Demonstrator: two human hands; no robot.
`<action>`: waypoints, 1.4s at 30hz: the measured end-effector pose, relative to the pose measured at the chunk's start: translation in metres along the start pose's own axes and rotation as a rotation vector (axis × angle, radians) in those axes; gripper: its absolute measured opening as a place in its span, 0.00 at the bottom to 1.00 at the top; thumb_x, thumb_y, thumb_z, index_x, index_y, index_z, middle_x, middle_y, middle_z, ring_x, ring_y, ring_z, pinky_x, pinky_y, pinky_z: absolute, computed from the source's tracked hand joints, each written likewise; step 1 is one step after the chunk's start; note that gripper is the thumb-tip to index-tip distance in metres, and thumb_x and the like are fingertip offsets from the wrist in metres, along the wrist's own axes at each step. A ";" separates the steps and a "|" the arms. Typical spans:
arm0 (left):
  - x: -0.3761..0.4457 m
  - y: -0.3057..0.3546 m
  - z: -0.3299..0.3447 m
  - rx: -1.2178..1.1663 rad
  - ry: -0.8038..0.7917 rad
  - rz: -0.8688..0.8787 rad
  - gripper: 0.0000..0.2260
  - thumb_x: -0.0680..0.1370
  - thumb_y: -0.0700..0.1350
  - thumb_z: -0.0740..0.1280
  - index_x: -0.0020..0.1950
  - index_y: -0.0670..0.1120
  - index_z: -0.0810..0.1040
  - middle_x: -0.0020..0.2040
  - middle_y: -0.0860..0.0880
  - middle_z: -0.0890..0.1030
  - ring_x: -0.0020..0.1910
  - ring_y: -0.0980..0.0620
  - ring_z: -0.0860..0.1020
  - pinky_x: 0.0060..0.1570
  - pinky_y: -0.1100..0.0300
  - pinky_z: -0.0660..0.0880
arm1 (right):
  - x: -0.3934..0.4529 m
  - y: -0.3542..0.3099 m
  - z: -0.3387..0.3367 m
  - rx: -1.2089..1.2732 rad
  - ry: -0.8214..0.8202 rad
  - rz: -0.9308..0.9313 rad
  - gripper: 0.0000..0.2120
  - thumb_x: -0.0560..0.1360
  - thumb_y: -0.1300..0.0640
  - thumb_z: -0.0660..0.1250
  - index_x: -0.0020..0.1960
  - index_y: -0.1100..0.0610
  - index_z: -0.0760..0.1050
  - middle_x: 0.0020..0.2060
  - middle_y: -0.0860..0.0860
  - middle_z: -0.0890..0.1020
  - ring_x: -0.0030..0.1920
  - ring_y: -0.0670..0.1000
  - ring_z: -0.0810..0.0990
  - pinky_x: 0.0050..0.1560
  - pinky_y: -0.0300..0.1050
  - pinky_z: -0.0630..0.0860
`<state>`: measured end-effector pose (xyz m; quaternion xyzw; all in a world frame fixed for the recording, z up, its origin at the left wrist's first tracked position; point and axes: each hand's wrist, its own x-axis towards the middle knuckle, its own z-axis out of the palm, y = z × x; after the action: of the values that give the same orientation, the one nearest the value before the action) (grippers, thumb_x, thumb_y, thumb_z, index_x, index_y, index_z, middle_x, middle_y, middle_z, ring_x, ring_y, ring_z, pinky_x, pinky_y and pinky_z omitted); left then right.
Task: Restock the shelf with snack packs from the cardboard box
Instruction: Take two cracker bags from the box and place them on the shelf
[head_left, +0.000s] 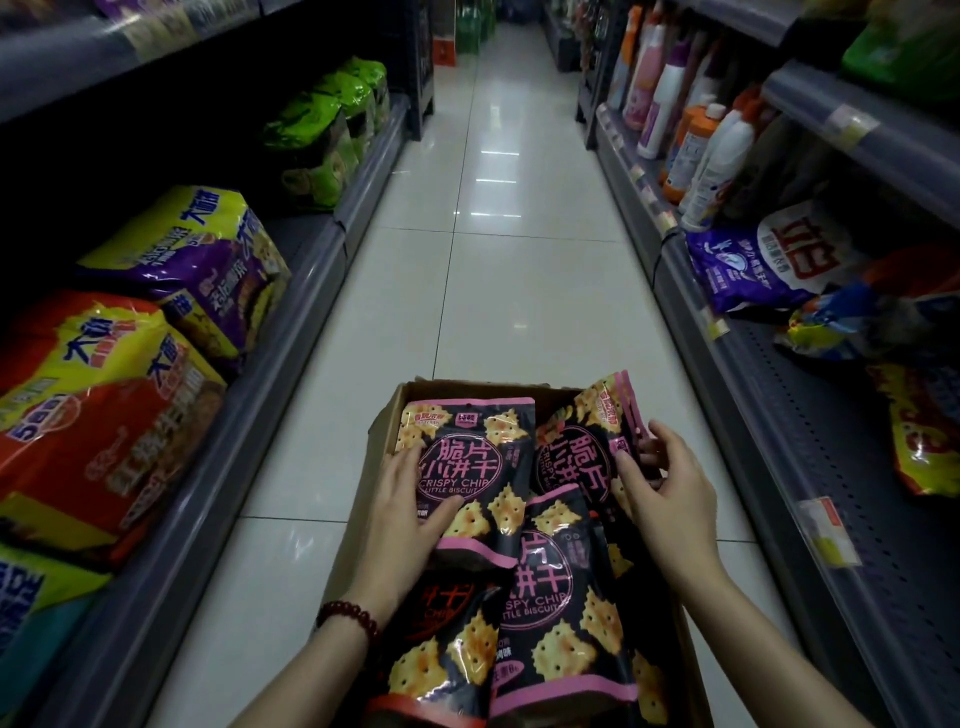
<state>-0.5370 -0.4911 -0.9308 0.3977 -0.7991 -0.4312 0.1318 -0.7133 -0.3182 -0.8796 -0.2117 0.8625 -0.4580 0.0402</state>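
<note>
We're looking down at the cardboard box, sat on the aisle floor at 6 o'clock of the view, full of black-and-pink snack packs marked "Crispy Chip Little Biscuit". The top pack lies face up at the box's 11 o'clock corner. Our left hand is on its left edge, thumb curled over the front near the bottom, rest of the fingers w/ tips tucked along the side, so it grips that pack. A second pack lies below it toward 5 o'clock, partly overlapping a red-trimmed pack at 7 o'clock.

Our right hand is at the box's 2 o'clock side, fingers bent round the edges of a tilted pack and pinching it; more pack edges fan out just behind it, can't tell how many. A dark red bead bracelet sits on the left wrist.

Outward: left shelf at 9 o'clock holds big red, yellow and purple multipacks, w/ green bags farther along at 11. Right shelf at 3 o'clock holds a purple-and-white bag and yellow bags, w/ bottles at 1 o'clock. Glossy white tile floor runs up toward 12.
</note>
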 end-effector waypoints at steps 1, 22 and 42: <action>0.000 0.001 0.001 -0.017 -0.013 -0.024 0.42 0.70 0.63 0.68 0.78 0.56 0.49 0.78 0.55 0.51 0.77 0.51 0.54 0.71 0.42 0.62 | 0.001 0.001 0.000 -0.023 -0.012 0.000 0.23 0.76 0.53 0.67 0.69 0.56 0.69 0.55 0.52 0.78 0.52 0.47 0.75 0.53 0.41 0.72; -0.003 0.020 0.014 -0.090 0.127 -0.078 0.52 0.59 0.59 0.79 0.75 0.64 0.52 0.78 0.49 0.52 0.76 0.45 0.56 0.71 0.40 0.61 | 0.001 -0.009 -0.012 -0.171 -0.249 -0.013 0.22 0.76 0.53 0.66 0.69 0.55 0.71 0.61 0.52 0.77 0.61 0.50 0.74 0.56 0.35 0.64; 0.008 0.020 -0.005 -0.311 -0.089 -0.214 0.55 0.47 0.63 0.81 0.70 0.66 0.60 0.68 0.51 0.67 0.62 0.49 0.74 0.58 0.45 0.77 | -0.019 0.031 0.017 0.577 -0.275 0.179 0.29 0.70 0.53 0.72 0.67 0.35 0.67 0.67 0.45 0.74 0.66 0.47 0.74 0.62 0.52 0.76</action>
<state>-0.5499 -0.4943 -0.9134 0.4359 -0.6808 -0.5782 0.1098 -0.7021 -0.3085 -0.9167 -0.1746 0.6989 -0.6452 0.2546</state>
